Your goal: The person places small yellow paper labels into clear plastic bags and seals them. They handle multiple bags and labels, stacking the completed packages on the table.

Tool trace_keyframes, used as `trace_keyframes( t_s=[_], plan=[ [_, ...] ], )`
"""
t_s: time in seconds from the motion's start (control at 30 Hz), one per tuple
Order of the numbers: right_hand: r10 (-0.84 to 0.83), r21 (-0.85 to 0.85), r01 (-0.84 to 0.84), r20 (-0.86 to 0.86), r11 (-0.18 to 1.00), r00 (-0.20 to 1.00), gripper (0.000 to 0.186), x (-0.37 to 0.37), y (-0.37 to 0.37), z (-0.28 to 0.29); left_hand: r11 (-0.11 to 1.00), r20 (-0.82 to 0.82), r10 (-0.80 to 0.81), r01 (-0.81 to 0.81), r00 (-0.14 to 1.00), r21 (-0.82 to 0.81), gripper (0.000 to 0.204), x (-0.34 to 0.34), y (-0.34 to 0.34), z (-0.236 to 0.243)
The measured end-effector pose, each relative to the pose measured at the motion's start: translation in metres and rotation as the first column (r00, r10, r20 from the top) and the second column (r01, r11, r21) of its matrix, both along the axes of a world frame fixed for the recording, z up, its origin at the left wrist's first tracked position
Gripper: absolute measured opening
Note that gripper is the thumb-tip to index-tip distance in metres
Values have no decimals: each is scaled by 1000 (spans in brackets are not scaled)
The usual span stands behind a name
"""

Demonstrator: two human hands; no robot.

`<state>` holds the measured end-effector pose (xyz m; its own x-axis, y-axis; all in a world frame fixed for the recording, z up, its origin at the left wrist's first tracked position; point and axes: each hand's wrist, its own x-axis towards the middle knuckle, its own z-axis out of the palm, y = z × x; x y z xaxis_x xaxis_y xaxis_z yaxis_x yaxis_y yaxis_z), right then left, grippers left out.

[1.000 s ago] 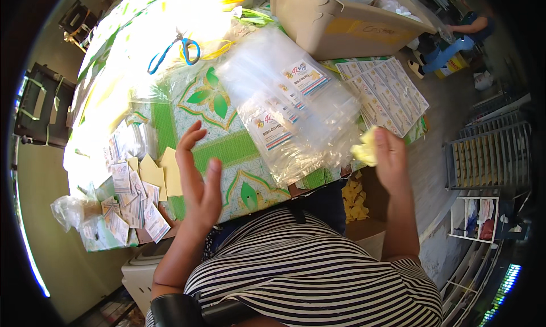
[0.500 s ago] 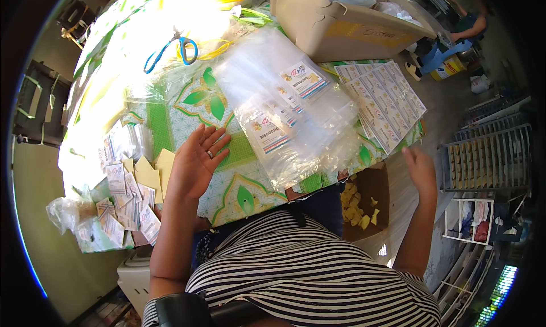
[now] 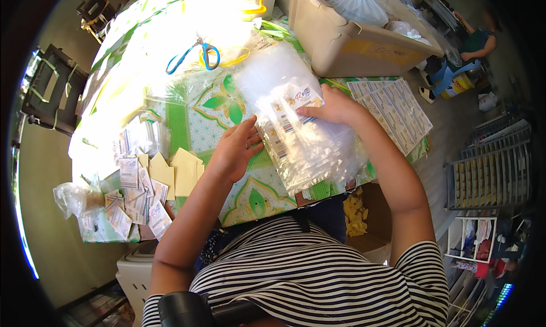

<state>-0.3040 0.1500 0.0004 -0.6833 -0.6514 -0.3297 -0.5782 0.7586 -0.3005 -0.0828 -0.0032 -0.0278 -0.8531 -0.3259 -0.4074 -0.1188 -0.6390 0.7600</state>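
My left hand (image 3: 236, 147) is open, fingers apart, at the left edge of a stack of clear plastic bags (image 3: 324, 150) with printed labels. My right hand (image 3: 333, 106) grips the stack's right side, thumb lying over a label. Beside the stack on the right lie printed sticker sheets (image 3: 387, 113). Left of my left hand are yellow backing papers (image 3: 187, 173), several small label cards (image 3: 131, 202) and a crumpled plastic bag (image 3: 74, 199). Blue-handled scissors (image 3: 209, 56) lie beyond on the green patterned tablecloth (image 3: 210, 133).
A large tan bin (image 3: 364, 48) holding bagged items stands at the table's back right. A box of yellow scraps (image 3: 355, 216) sits below the right edge. Metal racks (image 3: 486, 173) stand to the right, where another person (image 3: 478, 42) is farther back. A plastic chair (image 3: 131, 276) is lower left.
The crumpled yellow paper has left my right hand, which has moved up onto the bags. My left hand has moved rightward to the stack's edge.
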Motion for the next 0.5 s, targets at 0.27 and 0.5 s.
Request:
trace_keyframes(
  t_s=[0.27,0.5],
  plan=[
    [-90,-398,359,555,844,827,82,39,0,-13,972,-90,17,-37,996,-231,37,4,24,7],
    [-225,-282,295,254,913,941,83,48,-17,-17,997,-67,53,-56,996,-56,59,3,36,9]
  ],
)
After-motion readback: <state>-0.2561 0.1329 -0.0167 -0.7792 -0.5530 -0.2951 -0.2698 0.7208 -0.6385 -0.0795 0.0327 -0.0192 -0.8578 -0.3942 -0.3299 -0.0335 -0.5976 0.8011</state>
